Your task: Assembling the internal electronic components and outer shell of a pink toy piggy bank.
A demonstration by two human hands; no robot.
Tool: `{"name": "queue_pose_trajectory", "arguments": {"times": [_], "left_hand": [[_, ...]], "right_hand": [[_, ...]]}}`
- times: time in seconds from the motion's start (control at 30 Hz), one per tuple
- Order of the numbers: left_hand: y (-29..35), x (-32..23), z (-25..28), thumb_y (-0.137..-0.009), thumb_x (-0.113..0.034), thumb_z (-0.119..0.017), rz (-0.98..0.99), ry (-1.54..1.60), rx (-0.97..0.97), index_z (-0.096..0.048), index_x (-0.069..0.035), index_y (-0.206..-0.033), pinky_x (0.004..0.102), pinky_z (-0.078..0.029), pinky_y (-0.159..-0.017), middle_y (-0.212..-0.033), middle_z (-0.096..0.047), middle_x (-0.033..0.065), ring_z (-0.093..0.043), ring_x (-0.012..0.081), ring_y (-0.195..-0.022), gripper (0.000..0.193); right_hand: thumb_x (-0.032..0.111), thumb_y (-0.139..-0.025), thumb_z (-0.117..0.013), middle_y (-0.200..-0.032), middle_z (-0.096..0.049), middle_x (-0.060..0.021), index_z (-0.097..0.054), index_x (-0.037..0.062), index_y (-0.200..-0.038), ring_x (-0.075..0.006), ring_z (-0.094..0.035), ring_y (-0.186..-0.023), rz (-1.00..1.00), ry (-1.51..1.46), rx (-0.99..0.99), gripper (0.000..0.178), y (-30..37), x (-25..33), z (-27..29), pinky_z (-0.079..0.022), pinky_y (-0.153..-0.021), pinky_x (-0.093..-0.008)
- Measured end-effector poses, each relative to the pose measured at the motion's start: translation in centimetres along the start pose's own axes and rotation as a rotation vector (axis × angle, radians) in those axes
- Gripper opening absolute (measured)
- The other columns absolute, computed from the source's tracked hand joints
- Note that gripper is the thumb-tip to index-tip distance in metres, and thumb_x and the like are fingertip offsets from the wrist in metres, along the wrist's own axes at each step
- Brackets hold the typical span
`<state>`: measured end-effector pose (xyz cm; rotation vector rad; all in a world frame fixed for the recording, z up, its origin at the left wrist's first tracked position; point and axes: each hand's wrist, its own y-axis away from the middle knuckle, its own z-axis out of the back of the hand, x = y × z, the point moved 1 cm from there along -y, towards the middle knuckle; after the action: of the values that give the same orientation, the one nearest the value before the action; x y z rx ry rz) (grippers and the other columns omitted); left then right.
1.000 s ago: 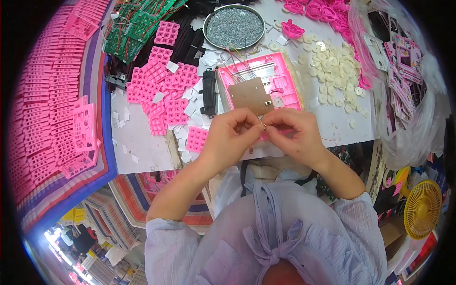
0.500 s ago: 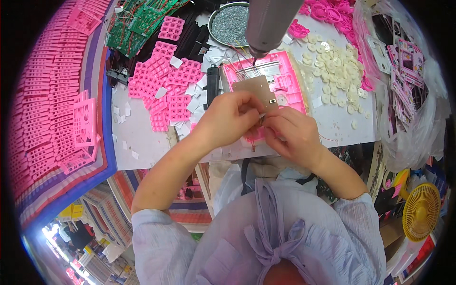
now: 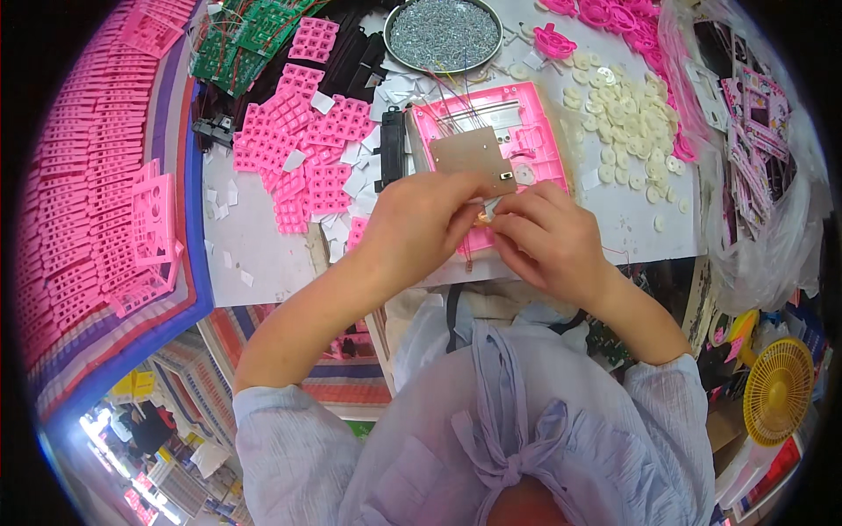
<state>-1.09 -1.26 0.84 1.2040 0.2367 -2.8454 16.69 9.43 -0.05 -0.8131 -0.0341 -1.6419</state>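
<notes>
A pink plastic casing (image 3: pixel 548 145) lies open at the near middle of the table, with a brown circuit board (image 3: pixel 472 156) tilted over it and thin wires beyond the board. My left hand (image 3: pixel 419 217) is closed in a pinch at the board's near edge. From the other side, my right hand (image 3: pixel 554 238) is pinched too, its fingertips almost meeting the left ones. Between them shows a small shiny, gold-coloured piece (image 3: pixel 482 218), too small to name and partly hidden by the fingers. Which hand grips it I cannot tell.
Left of the casing lie pink keypad pieces (image 3: pixel 329 188), white paper scraps and a black plastic part (image 3: pixel 392 149). Behind stands a round tray of screws (image 3: pixel 443 35). Cream discs (image 3: pixel 627 118) spread to the right. Stacked pink frames (image 3: pixel 96 175) fill the far left.
The grey power screwdriver hanging over the casing has gone out of view. The fingertips have shifted slightly, and the gold-coloured piece now shows between them.
</notes>
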Motion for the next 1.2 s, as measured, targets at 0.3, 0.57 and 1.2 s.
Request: {"name": "queue_pose_trajectory", "arguments": {"times": [0.3, 0.57, 1.2], "left_hand": [[1.8, 1.3, -2.0, -0.071, -0.009, -0.071, -0.417, -0.279, -0.196, -0.069, -0.008, -0.108, 0.0340, -0.054, -0.064, -0.099, -0.072, 0.0061, -0.068, 0.0236, -0.078, 0.036], [1.9, 1.4, -1.7, -0.071, -0.012, -0.071, -0.452, -0.322, -0.168, -0.069, -0.007, -0.109, 0.0341, -0.054, -0.066, -0.102, -0.073, 0.0062, -0.068, 0.0233, -0.080, 0.038], [8.9, -2.6, -5.8, -0.083, -0.019, -0.079, 0.494, -0.007, -0.110, -0.069, -0.004, -0.089, 0.0351, -0.047, -0.058, -0.078, -0.065, 0.0100, -0.063, 0.0254, -0.062, 0.019]], "right_hand": [[0.014, -0.076, -0.076, -0.097, -0.063, -0.0043, -0.070, 0.0076, -0.095, -0.0240, -0.059, -0.088, 0.040, 0.014, 0.079, 0.021, 0.9, -0.2, -0.3, -0.048, -0.074, -0.0373], [0.020, -0.076, -0.076, -0.097, -0.060, -0.0033, -0.070, 0.0083, -0.095, -0.0232, -0.057, -0.089, 0.061, 0.084, 0.123, 0.023, 0.6, 0.0, -0.5, -0.046, -0.072, -0.0371], [0.018, -0.080, -0.074, -0.097, -0.060, -0.0068, -0.068, 0.0047, -0.114, -0.0257, -0.057, -0.089, 0.013, 0.109, 0.253, 0.037, -0.5, 1.0, 0.0, -0.051, -0.075, -0.0368]]}}
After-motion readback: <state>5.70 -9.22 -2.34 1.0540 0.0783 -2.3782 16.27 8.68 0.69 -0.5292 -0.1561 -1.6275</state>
